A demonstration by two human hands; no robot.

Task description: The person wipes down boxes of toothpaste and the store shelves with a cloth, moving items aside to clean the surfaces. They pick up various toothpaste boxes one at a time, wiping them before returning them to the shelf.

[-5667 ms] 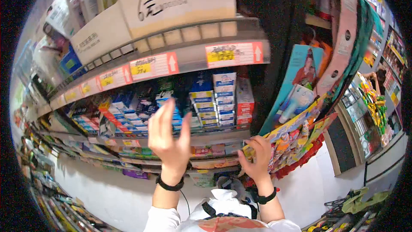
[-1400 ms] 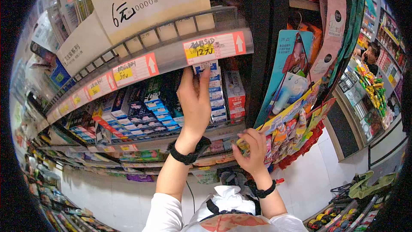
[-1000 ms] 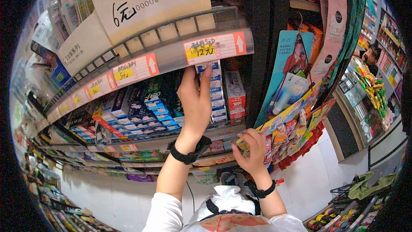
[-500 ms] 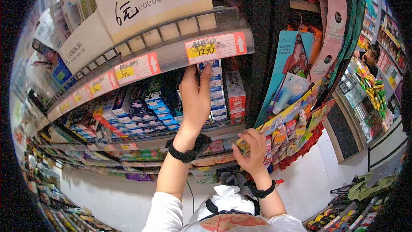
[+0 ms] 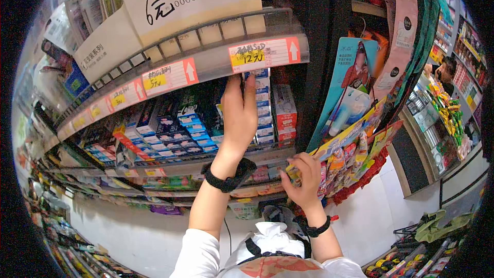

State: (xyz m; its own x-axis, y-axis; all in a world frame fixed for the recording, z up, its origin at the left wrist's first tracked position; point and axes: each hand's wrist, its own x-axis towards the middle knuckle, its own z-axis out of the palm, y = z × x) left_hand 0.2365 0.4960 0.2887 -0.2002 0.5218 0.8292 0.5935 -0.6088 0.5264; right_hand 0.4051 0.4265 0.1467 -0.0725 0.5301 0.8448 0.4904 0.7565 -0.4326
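Note:
My left hand [image 5: 240, 116] reaches up under the lip of a store shelf. Its thumb lies against the top of a stack of white and blue toothpaste boxes [image 5: 264, 105], and its fingers are around the stack's left side. The fingertips are partly hidden below the price label [image 5: 265, 55]. Lower and to the right, my right hand [image 5: 304, 181] has its fingers curled round the near end of a yellow printed strip [image 5: 337, 136] on a hanging display of small packets [image 5: 339, 167]. Black bands circle both wrists.
More rows of toothpaste boxes [image 5: 193, 128] stand to the left, and red and white boxes [image 5: 285, 113] to the right. A blue hanging card [image 5: 339, 67] is beside a dark post. Beyond it, a person [image 5: 445, 69] is near a counter [image 5: 411, 159].
The shelf and both hands sit slightly farther right in view. My left hand stays at the top of the stack, with little finger movement. My right hand keeps its place on the strip.

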